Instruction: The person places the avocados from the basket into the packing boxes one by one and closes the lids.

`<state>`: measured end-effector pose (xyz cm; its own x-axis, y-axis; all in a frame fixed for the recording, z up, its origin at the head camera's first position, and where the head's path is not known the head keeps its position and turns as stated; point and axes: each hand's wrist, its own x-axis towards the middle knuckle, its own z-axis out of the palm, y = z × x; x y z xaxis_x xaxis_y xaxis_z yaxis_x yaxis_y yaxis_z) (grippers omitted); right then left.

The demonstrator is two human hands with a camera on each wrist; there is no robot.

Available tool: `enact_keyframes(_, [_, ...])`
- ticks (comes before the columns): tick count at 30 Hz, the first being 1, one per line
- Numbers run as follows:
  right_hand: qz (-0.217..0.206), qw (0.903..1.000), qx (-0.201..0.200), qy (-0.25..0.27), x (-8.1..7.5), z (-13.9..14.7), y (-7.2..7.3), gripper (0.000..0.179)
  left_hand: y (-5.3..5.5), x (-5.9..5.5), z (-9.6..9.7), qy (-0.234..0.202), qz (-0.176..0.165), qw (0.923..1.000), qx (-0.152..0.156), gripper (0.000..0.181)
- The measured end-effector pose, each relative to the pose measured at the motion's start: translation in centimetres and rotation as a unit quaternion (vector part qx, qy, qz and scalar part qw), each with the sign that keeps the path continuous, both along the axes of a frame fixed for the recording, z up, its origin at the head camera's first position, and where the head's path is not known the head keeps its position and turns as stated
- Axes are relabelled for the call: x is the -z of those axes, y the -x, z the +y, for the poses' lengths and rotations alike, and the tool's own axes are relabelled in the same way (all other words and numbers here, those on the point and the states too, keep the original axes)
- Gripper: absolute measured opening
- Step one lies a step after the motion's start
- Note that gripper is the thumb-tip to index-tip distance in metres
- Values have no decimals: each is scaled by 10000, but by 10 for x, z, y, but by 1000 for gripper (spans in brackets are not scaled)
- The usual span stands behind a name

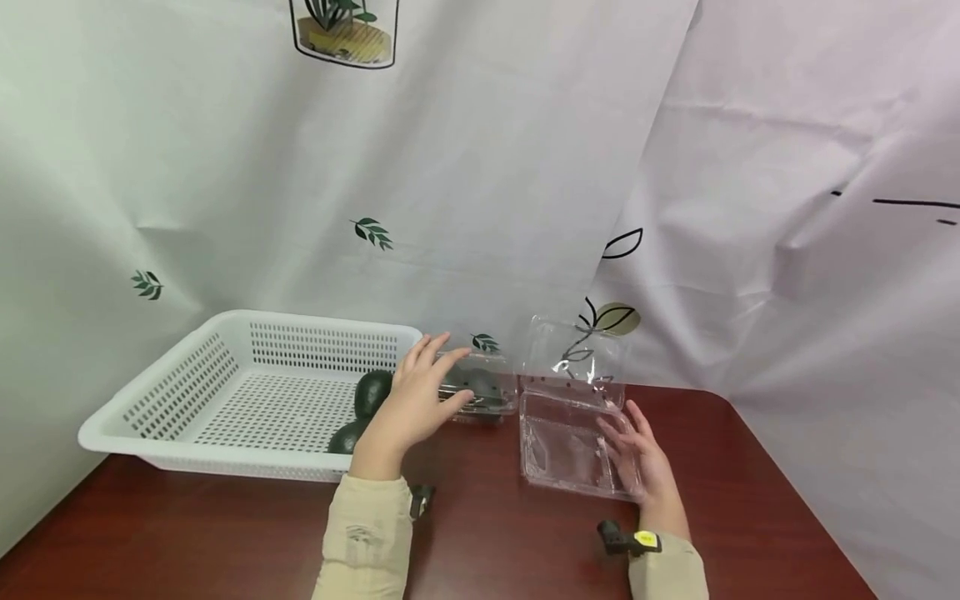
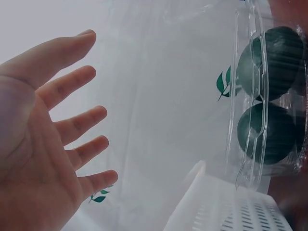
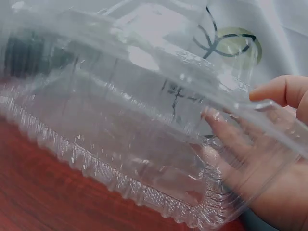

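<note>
A clear plastic clamshell container (image 1: 562,446) stands with its lid (image 1: 573,354) raised at the back. My right hand (image 1: 641,462) holds its right end, some fingers (image 3: 226,134) showing through the plastic and one digit over the rim. My left hand (image 1: 412,396), fingers spread and holding nothing, hovers between the white basket (image 1: 187,446) and a second clear container (image 1: 502,358). Inside that second container are dark green avocados (image 2: 269,132), with two in line in the left wrist view. Avocados (image 1: 372,392) also lie at the basket's right end, partly hidden by my left arm.
The basket, with slotted walls, takes up the left of the dark red table (image 1: 480,525). A whitish cloth with leaf prints (image 1: 487,167) hangs directly behind the table. The table's right edge slopes away past my right hand.
</note>
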<state>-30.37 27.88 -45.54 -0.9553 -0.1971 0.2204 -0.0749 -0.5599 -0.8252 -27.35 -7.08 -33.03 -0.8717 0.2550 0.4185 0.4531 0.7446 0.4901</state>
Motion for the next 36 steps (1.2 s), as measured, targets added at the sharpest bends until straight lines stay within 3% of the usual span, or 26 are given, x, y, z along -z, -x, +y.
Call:
enact_keyframes(4, [-212, 9992, 130, -303, -5, 0, 2, 65, -3, -3, -6, -16, 150, 9998, -109, 53])
enact_keyframes(10, [184, 9991, -67, -387, -4, 8, 3, 65, -6, -17, -29, 320, 335, 9975, -527, 55])
enact_keyframes(13, [359, 9990, -109, -250, -4, 12, 3, 65, -5, -37, -44, 517, 435, 9947, -781, 55])
enact_keyframes(19, [286, 9995, -8, -93, -5, 18, 2, 66, -3, -86, -69, 838, 488, 9895, -1076, 55])
enact_keyframes(23, [245, 9996, 69, -76, -5, 20, 1, 66, 11, -103, -80, 1152, 80, 9876, -1061, 55])
enact_keyframes(26, [208, 9998, 18, -13, -4, 19, 1, 65, 32, -101, -87, 1376, -554, 9837, -1013, 57])
enact_keyframes(31, [88, 9998, 137, -97, -2, 14, 2, 61, 65, -73, -97, 1624, -1722, 9675, -892, 59])
enact_keyframes(36, [25, 9991, 278, -323, 1, 5, 4, 59, 78, -45, -107, 1457, -2602, 9517, -736, 66])
